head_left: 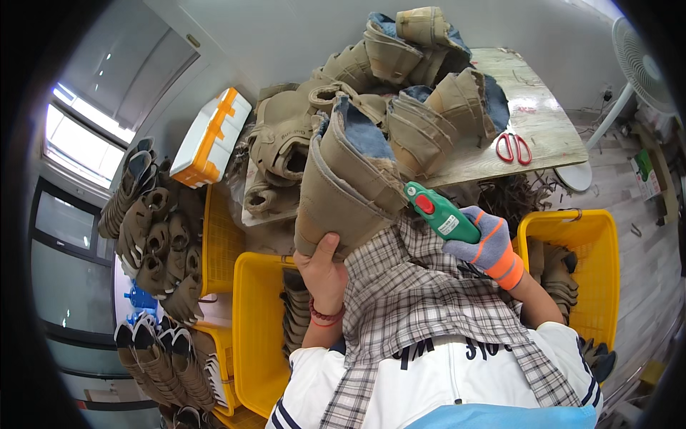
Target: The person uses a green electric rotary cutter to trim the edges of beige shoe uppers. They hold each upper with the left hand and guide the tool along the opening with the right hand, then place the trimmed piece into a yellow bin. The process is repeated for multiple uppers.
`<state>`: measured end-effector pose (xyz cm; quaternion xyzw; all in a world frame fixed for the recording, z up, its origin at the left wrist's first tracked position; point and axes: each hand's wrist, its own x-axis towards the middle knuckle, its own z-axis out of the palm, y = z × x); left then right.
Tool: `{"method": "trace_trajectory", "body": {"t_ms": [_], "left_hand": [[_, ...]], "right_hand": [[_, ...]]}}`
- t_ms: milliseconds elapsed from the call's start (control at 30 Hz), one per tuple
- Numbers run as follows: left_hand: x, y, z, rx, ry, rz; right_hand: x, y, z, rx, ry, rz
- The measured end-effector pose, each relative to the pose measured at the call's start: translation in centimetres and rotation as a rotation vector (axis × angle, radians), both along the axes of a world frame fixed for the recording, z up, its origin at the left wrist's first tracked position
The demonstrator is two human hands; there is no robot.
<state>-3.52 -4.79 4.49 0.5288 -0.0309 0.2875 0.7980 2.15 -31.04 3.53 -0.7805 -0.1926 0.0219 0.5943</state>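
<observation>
My left hand (323, 272) is closed on the lower edge of a khaki shoe upper (343, 189) with a blue fuzzy lining, held up in front of my chest. Its layered edges overlap, and I cannot tell whether it is one upper or several nested together. In a grey and orange glove, my right hand (489, 243) grips a green handheld power tool (446, 214) with a red button. The tool's front end meets the right edge of the upper; its tip is hard to make out. A checked apron (421, 293) lies behind both.
Khaki uppers (429, 114) are heaped on a wooden table (532, 93), beside red-handled scissors (513, 149). Yellow crates (261, 329) with uppers stand at both sides. More uppers (161, 243) pile up at left, near a white foam box (211, 136). A fan (639, 64) stands far right.
</observation>
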Motion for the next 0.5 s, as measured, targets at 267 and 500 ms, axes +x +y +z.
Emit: {"method": "trace_trajectory", "body": {"t_ms": [267,500], "left_hand": [[1.7,-2.5,0.0,0.122,0.027,0.099],[1.9,-3.0,-0.7,0.259,0.032,0.123]], "right_hand": [[0.1,0.1,0.9,0.005,-0.024,-0.098],[0.4,0.0,0.5,0.059,-0.048,-0.103]]}}
